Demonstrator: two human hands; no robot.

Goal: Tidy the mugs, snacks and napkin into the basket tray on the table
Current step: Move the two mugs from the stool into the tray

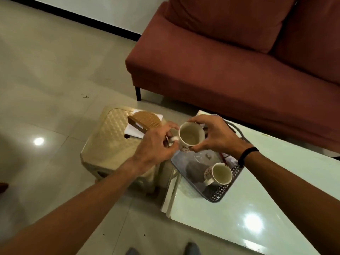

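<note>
A white floral mug (191,136) is held in the air between both hands, its mouth facing me. My left hand (156,146) grips its handle side. My right hand (215,134) wraps around its body from the right. Below them the dark perforated basket tray (223,192) sits at the table's left end, with a second floral mug (219,174) standing in it and a clear snack packet (200,159) lying in it. A white napkin (131,130) lies on the beige stool under a round woven holder (147,119).
The glass-topped table (257,208) runs to the right. A beige plastic stool (110,144) stands just left of it. A red sofa (239,61) is behind. Tiled floor lies to the left. My feet (161,250) show at the bottom edge.
</note>
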